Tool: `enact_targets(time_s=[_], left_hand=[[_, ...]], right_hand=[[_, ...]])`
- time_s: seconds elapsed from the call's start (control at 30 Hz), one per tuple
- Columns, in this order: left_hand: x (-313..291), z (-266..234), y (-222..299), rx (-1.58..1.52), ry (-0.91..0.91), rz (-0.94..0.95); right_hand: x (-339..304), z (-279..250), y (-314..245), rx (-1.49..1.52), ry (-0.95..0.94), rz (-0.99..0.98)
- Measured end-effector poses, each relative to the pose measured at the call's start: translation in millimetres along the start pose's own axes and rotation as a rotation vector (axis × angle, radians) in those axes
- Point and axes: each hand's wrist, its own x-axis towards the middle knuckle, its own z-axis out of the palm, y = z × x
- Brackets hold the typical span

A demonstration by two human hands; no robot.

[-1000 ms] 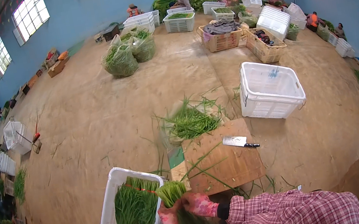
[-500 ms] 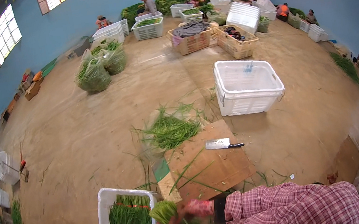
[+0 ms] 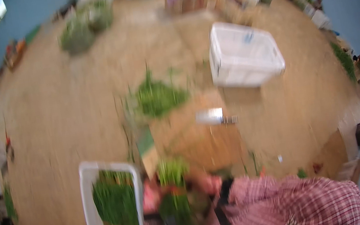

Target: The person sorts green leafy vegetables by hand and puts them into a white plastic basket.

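A bundle of chives [image 3: 172, 172], pale-cut ends facing away from me, is between my hands above the near end of a brown board [image 3: 216, 142]. My left hand [image 3: 151, 194], in pink, closes on the bundle's left side. On the other side my right hand [image 3: 206, 183], also pink, grips it. Motion blurs the fingers. A reddish band seems to cross the bundle. To the left stands a white crate [image 3: 89, 204] with green bundles [image 3: 115, 202] packed inside. A cleaver [image 3: 211, 117] with a dark handle lies on the board.
Loose green stalks [image 3: 158, 97] are heaped beyond the board. A white crate [image 3: 244, 56] stands on the floor at the far right of it. Stuffed clear bags [image 3: 85, 27], boxes and more crates line the back, blurred; people are at the far right.
My view has tilted down, so the scene sits higher. The bundle has come up in front of me, from beside the left crate to between both hands.
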Motion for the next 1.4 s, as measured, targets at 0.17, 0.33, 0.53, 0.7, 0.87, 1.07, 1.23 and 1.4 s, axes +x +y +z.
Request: enact_targets(time_s=[0.17,0.33,0.53,0.7,0.87,1.07,1.23,1.4], left_hand=[[89.7,33.3,8.8,0.175,-0.097,-0.053],[103.2,64.2,-17.9,0.316,-0.328,-0.101],[189.0,118.0,-116.4,0.701,-0.326,-0.192],[197.8,173.9,-148.7,1.057,-0.311,-0.212],[214.9,184.3,-162.6,1.105,-0.311,-0.126],[203.7,183.7,-171.5,1.029,-0.273,-0.065],[198.8,182.7,-169.5,1.044,-0.232,-0.004],[194.6,178.8,-165.9,1.053,-0.229,-0.053]], right_hand=[[25.6,-59.2,40.8,0.712,0.322,0.384],[-19.1,-49.1,65.4,0.932,0.567,0.393],[20.4,-126.7,127.5,0.871,0.606,0.436],[-23.3,-230.2,190.8,0.239,0.596,0.428],[26.3,-259.1,141.4,-0.323,0.794,0.313],[63.1,-231.5,143.7,-0.426,0.737,0.280],[57.2,-256.7,139.9,-0.064,0.838,0.292],[76.9,-244.6,144.5,-0.341,0.438,0.309]])
